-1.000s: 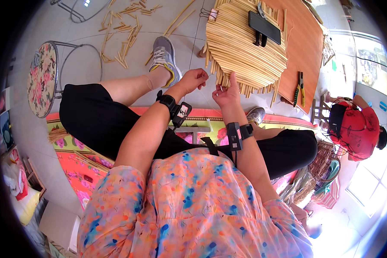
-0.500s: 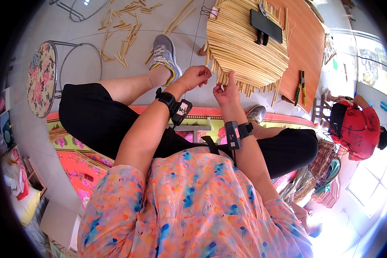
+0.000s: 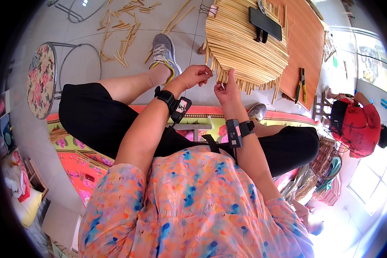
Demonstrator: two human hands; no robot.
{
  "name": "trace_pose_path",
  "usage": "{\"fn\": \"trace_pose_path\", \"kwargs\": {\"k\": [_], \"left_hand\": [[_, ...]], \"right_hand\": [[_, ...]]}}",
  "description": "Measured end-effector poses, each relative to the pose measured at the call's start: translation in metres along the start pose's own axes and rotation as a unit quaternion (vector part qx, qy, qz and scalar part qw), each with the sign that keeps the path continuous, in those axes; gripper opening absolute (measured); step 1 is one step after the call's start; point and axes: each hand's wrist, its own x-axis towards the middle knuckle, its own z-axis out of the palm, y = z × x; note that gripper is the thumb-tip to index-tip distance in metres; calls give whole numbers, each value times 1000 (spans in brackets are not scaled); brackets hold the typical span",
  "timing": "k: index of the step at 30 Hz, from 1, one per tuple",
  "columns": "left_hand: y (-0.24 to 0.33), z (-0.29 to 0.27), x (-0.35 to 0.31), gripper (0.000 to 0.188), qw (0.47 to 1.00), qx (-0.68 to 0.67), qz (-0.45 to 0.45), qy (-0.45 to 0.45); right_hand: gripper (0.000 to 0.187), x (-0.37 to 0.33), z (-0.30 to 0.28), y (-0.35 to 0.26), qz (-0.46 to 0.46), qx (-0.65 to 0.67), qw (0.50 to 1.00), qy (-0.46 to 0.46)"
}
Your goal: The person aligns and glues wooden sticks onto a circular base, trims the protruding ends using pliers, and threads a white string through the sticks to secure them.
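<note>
A panel of pale straw-coloured stalks (image 3: 241, 49), laid side by side, rests at the edge of the brown table in front of me. Just off its near left corner, my left hand (image 3: 196, 76) is closed in a pinch; whatever lies between the fingertips is too thin to make out. My right hand (image 3: 228, 91) is at the panel's near edge, its thumb raised against the stalk ends and its fingers curled in. What those curled fingers hold is hidden. A black phone-like device (image 3: 265, 23) on a small clamp lies over the panel.
Pliers (image 3: 303, 86) with yellow and green handles lie on the brown table (image 3: 307, 47). A binder clip (image 3: 212, 11) sits at the panel's far left corner. Cut stalk pieces (image 3: 124, 38) litter the floor near a floral stool (image 3: 41, 80). A person in red (image 3: 354, 127) sits at right.
My hands keep nearly the same place and pose, with only a slight shift. The person in red at right has moved a little.
</note>
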Motion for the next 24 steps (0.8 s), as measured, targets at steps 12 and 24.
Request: {"fn": "trace_pose_path", "kwargs": {"k": [12,24], "left_hand": [[3,3,1,16,1000,15,9,24],[-3,5,10,16,999,24,24,22]], "right_hand": [[44,1,-1,1,8,4,1000,-5],[46,0,-2,0,15,11,999,-29]]}}
